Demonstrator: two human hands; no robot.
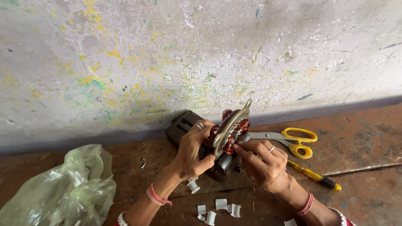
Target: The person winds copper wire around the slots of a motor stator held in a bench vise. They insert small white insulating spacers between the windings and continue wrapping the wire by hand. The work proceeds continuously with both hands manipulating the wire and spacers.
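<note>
Both hands meet on a copper-wound motor stator (228,129) propped upright on a dark block: left hand (193,152) gripping its left side, right hand (261,163) pinching at its right edge, scissors (284,140) lying just right.

Crumpled translucent pale-green plastic bag (56,190) at lower left on floor, against wall; no labels, signs, screens.

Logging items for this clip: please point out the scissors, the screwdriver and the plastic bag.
scissors (298,141), head view, on the yellow handle loops.
screwdriver (313,175), head view, on the yellow shaft of the handle.
plastic bag (63,188), head view, on the crumpled green middle.
</note>
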